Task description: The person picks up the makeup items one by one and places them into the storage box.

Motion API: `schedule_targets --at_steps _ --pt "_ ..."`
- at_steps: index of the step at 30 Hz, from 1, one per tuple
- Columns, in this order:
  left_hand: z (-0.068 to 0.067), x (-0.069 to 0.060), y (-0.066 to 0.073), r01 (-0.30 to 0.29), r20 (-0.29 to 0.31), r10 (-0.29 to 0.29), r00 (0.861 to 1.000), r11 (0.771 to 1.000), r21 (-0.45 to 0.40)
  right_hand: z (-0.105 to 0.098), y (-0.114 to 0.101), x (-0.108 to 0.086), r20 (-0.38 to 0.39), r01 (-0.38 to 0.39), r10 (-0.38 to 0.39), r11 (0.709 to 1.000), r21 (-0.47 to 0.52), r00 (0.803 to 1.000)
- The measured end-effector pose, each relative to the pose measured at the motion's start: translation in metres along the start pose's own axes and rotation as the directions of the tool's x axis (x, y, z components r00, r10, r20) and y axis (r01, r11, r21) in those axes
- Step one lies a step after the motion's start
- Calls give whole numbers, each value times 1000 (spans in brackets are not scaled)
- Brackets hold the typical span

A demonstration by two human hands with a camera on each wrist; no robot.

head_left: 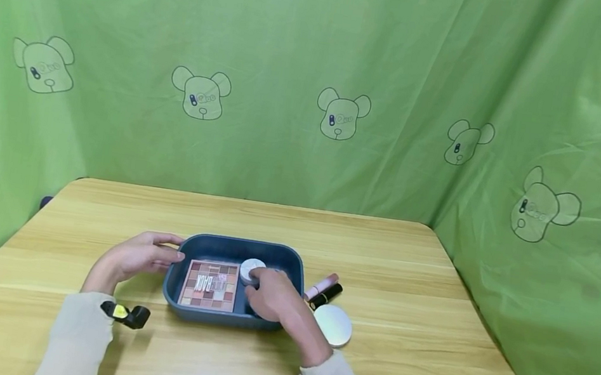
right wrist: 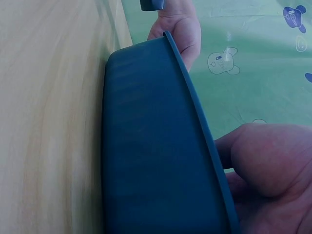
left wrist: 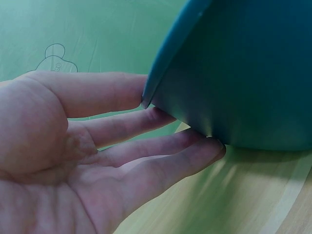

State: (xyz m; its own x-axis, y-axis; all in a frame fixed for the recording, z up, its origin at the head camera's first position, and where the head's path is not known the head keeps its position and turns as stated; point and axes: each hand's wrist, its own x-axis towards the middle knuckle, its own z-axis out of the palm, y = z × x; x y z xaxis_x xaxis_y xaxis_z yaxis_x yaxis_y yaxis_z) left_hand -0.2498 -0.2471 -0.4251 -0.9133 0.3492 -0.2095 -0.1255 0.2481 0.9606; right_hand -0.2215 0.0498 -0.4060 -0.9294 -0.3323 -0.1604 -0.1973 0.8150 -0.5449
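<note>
A dark blue plastic basin [head_left: 210,316] stands on the table with an eyeshadow palette [head_left: 208,296] lying flat in its left half. My left hand [head_left: 143,255] rests its thumb and extended fingers against the basin's left end, just under the rim [left wrist: 168,56]. Over the right side of the basin reaches my right hand [head_left: 274,296], its finger and thumb pinching a small round white-topped jar [head_left: 252,265] beside the palette. In the right wrist view the basin wall [right wrist: 151,136] hides the right fingertips [right wrist: 225,151] and the jar.
Right of the basin lie a pink lipstick tube [head_left: 322,287] and a black lipstick tube [head_left: 327,296]. A round white compact [head_left: 334,327] lies nearer me, close to my right forearm. A green curtain [head_left: 260,143] hangs behind the wooden table [head_left: 407,292].
</note>
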Motion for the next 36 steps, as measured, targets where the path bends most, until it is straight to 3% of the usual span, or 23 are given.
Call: schedule_targets --at_steps 8,24,36 --pt "0 0 0 4 -2 -4 1000 1000 -7 2 2 1 -9 35 -35 999 12 999" --pt "-1 1 -2 1 3 -1 1000 1000 -9 2 2 2 -3 7 -7 1000 25 1000" --pt "0 1 0 0 3 0 1000 1000 4 -13 0 -3 -40 26 -25 999 23 999"
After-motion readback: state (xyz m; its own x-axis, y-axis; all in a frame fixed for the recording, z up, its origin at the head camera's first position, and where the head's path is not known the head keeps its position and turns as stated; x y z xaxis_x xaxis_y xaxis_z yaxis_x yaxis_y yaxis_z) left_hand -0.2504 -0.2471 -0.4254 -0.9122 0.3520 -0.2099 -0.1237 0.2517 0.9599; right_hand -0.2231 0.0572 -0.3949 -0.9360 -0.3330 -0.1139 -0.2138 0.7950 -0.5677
